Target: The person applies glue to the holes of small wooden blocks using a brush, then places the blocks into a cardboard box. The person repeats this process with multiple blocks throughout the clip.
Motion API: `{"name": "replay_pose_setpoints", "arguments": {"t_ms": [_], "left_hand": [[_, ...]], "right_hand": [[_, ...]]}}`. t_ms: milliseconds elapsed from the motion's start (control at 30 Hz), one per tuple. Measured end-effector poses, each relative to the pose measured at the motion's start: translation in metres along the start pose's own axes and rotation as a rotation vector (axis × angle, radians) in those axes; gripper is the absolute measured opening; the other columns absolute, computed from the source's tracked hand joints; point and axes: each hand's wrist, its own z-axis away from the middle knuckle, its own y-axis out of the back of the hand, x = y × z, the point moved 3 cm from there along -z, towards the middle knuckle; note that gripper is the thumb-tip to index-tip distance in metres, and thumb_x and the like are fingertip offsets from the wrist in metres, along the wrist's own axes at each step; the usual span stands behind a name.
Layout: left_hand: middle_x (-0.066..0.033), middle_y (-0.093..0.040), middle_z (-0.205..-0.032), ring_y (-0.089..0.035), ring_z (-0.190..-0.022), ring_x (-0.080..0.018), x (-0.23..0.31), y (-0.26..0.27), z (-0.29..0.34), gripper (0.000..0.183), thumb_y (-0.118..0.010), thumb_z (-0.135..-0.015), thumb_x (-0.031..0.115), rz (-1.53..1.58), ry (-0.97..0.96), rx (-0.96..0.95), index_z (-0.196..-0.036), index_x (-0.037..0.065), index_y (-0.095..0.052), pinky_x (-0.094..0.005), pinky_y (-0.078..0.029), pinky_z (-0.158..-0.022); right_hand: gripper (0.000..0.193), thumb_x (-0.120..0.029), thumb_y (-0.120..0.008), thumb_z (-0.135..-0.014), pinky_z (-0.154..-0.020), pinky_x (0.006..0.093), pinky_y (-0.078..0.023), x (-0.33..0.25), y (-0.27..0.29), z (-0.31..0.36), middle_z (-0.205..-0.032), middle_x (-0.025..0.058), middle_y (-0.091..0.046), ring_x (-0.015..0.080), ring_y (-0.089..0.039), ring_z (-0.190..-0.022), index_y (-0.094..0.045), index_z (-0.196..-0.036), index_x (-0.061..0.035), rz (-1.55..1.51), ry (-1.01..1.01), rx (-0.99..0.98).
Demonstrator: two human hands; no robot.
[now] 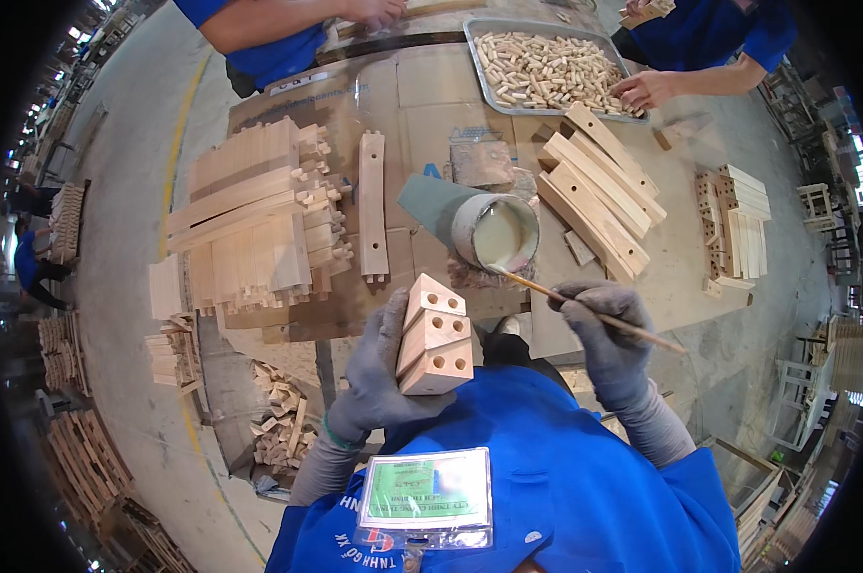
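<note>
Left hand (379, 377) fingers clamp stacked drilled wood blocks (434, 334), holes facing up, left of glue cup (495, 232). Right hand (603, 329) fingers pinch thin stick (584, 310), tip at the cup, nearer it.

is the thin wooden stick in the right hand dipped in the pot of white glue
Yes, the right hand holds the thin wooden stick with its tip reaching into the round grey pot of white glue.

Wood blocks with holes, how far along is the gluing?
Done: cannot tell which pieces are glued. In hand: left hand holds three drilled blocks; right hand dips a stick into the glue pot. Left: a stack of parts and a tray of dowels.
</note>
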Motion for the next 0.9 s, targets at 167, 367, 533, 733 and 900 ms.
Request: {"name": "replay_pose_setpoints", "arguments": {"t_ms": [167,367,533,733,900], "left_hand": [[-0.0234,-0.042,-0.134,-0.046,-0.125,-0.0344,0.008,-0.007,0.000,0.122,-0.088,-0.048,0.021,-0.065,-0.057,-0.020,-0.145,-0.008,-0.019,-0.0412,-0.037,-0.105],[-0.0242,-0.043,-0.133,-0.049,-0.121,-0.0361,0.018,-0.013,0.000,0.123,-0.088,-0.049,0.024,-0.098,-0.133,-0.006,-0.145,-0.007,-0.019,-0.0430,-0.041,-0.102],[-0.0246,-0.043,-0.134,-0.049,-0.122,-0.0366,0.022,-0.020,0.001,0.123,-0.089,-0.050,0.025,-0.098,-0.108,-0.018,-0.145,-0.007,-0.019,-0.0427,-0.041,-0.102],[-0.0251,-0.044,-0.133,-0.050,-0.121,-0.0369,0.030,-0.025,0.000,0.122,-0.089,-0.050,0.024,-0.122,-0.131,0.001,-0.145,-0.007,-0.018,-0.0422,-0.042,-0.102],[-0.0251,-0.045,-0.131,-0.051,-0.120,-0.0368,0.032,-0.028,0.000,0.121,-0.088,-0.051,0.023,-0.146,-0.140,0.002,-0.145,-0.007,-0.018,-0.0425,-0.043,-0.100]], "right_hand": [[0.012,-0.005,-0.064,-0.087,-0.074,0.0320,-0.057,-0.024,0.018,-0.038,-0.087,0.0127,-0.064,0.0193,-0.066,-0.079,-0.055,-0.092,0.0031,-0.479,-0.252,0.137],[0.009,-0.004,-0.058,-0.089,-0.064,0.0315,-0.060,-0.055,0.013,-0.068,-0.080,0.0133,-0.064,0.0193,-0.068,-0.071,-0.055,-0.091,0.0039,-0.252,-0.250,-0.181],[0.009,-0.004,-0.063,-0.088,-0.065,0.0273,-0.056,-0.058,0.003,-0.069,-0.075,0.0099,-0.066,0.0158,-0.067,-0.069,-0.057,-0.088,0.0020,-0.204,-0.326,-0.293],[0.015,-0.013,-0.067,-0.088,-0.061,0.0223,-0.050,-0.061,0.012,-0.068,-0.075,0.0035,-0.065,0.0069,-0.061,-0.067,-0.060,-0.090,-0.0003,-0.147,-0.310,-0.304],[0.015,-0.013,-0.066,-0.088,-0.060,0.0227,-0.051,-0.064,0.016,-0.067,-0.076,0.0055,-0.065,0.0084,-0.063,-0.068,-0.060,-0.089,0.0005,-0.213,-0.382,-0.255]]}}
